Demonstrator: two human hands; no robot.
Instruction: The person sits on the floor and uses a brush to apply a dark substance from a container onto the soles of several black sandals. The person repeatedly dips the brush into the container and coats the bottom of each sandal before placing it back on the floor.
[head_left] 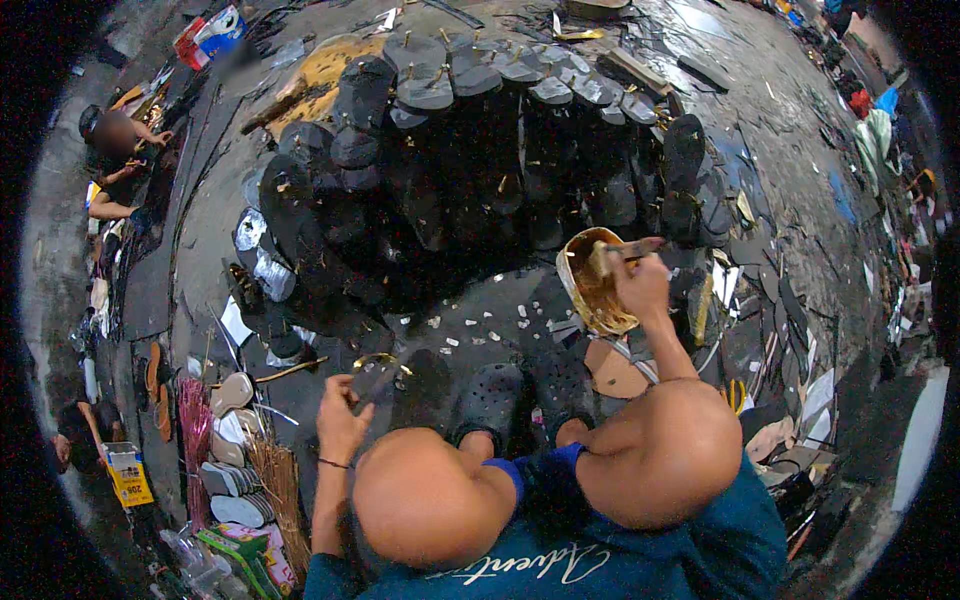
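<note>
My right hand [642,285] is closed round the handle of a brush [602,260]. Its bristle end is inside a pale-rimmed tub [568,282] coated with amber-brown glue-like stuff. At the left, my left hand [342,415] has its fingers bent round the edge of a dark sandal sole [376,382], which has a thin golden band at its far end. The fingers partly hide its near end. Beyond both hands, many black soles [425,88] with small straps or pegs stand in a wide curve around a dark pile.
Small white scraps [490,315] litter the floor before my clogs [492,392]. A tan sole-shaped piece [612,368] lies beside the tub. Bundles of pink sticks [195,440] and brown sticks [280,490] stand at the left, near stacked soles [235,478]. Another person [125,150] sits far left.
</note>
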